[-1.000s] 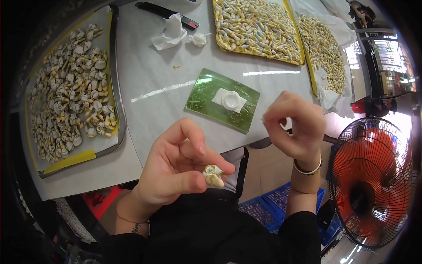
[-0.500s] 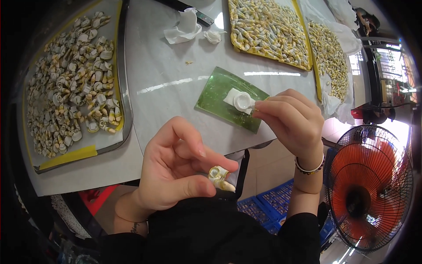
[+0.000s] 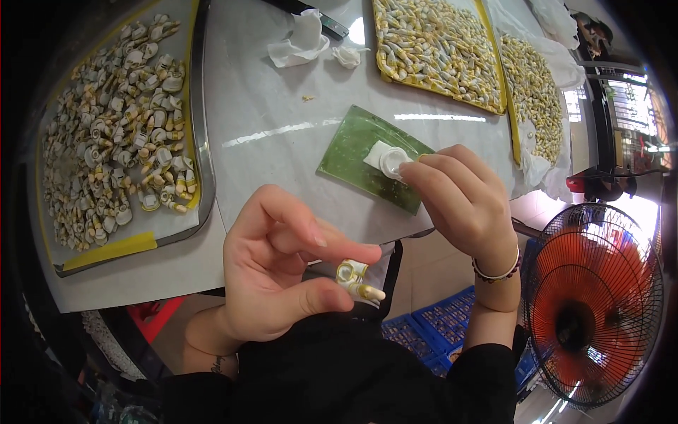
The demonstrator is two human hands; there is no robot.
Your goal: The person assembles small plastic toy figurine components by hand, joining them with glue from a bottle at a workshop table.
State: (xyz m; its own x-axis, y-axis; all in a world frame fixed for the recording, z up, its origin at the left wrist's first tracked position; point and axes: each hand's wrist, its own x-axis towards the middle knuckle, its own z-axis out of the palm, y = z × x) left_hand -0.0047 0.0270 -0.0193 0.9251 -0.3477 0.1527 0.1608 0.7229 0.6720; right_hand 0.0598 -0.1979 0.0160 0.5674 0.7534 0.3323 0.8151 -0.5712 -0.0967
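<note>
Between the thumb and forefinger of my left hand [image 3: 272, 265] is a small white-and-yellow moulded piece [image 3: 359, 280] with a ring-like hollow and a finger-shaped tip. My right hand [image 3: 470, 201] has its fingertips pinched together at the rim of a small round white cup [image 3: 390, 161]; whatever they grip is too small to make out. Beneath the cup lies a white pad [image 3: 374, 153], on a green translucent plate [image 3: 346, 145] on the table.
At the left, a tray [image 3: 106, 244] holds many similar white-and-yellow pieces. A yellow-edged tray [image 3: 452, 98] of small pieces stands at the back right, beside another batch [image 3: 533, 99]. Crumpled white tissue [image 3: 300, 46] lies at the back. A red-bladed fan [image 3: 586, 311] stands right.
My right fingertips have come in closer over the cup's rim. In my left hand, the piece has turned slightly, with its tip swinging to the right.
</note>
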